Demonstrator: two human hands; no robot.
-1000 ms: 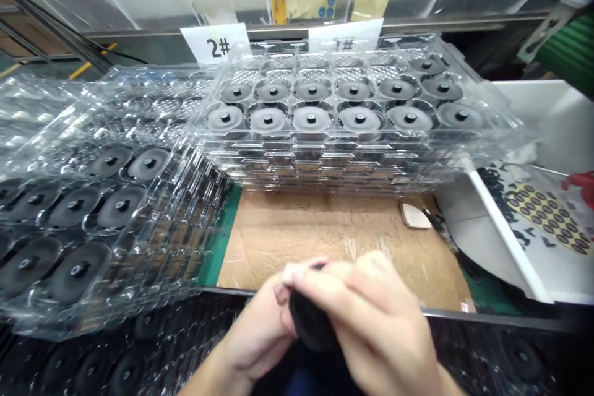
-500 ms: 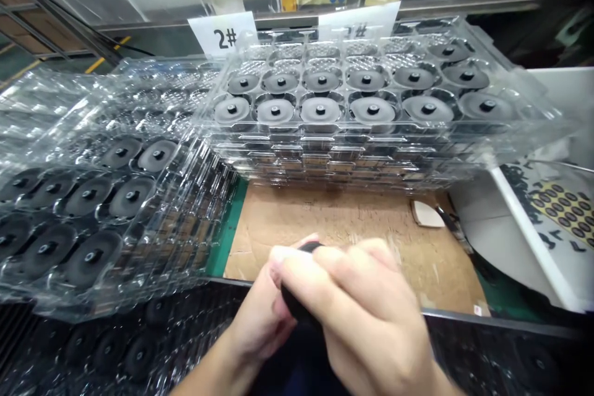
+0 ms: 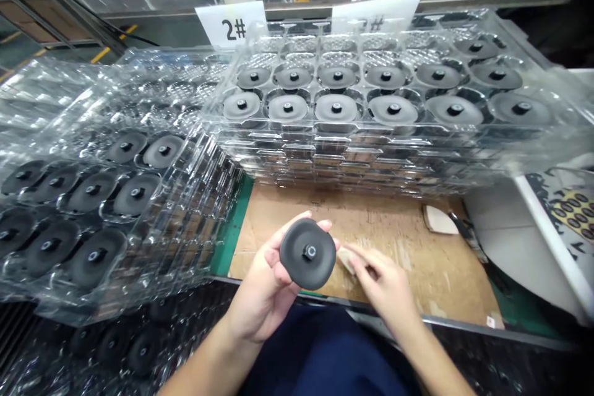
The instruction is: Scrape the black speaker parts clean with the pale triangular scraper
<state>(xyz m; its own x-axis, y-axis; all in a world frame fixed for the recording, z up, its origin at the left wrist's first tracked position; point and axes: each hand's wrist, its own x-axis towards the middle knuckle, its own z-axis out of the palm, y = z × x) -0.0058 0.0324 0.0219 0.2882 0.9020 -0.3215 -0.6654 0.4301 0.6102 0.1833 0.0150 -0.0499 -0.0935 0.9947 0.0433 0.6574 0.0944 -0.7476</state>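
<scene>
My left hand (image 3: 266, 284) is closed around the edge of a black round disc (image 3: 301, 269) with a short hollow stem at its centre. The stem side faces up toward me. Just right of it, my right hand (image 3: 383, 278) pinches a small pale, flat piece (image 3: 346, 258), partly hidden by the fingers; its kind I cannot make out. Both hands are over the brown cardboard sheet (image 3: 278, 204), near the bench's front edge. Behind them, a stack of clear plastic trays (image 3: 334, 142) carries similar discs in its pockets.
At left stands another clear tray stack (image 3: 185, 210) with black discs. A pale rounded piece beside a dark-handled tool (image 3: 466, 235) lies on the cardboard at right. Beyond is a white bin (image 3: 538, 216) with small black parts and a yellow sticker sheet (image 3: 575, 210). A "2#" sign (image 3: 232, 28) stands behind.
My hands were together around the disc, which was seen nearly edge-on. Now its stem side faces me in my left hand, and my right hand has moved off it, showing the pale piece.
</scene>
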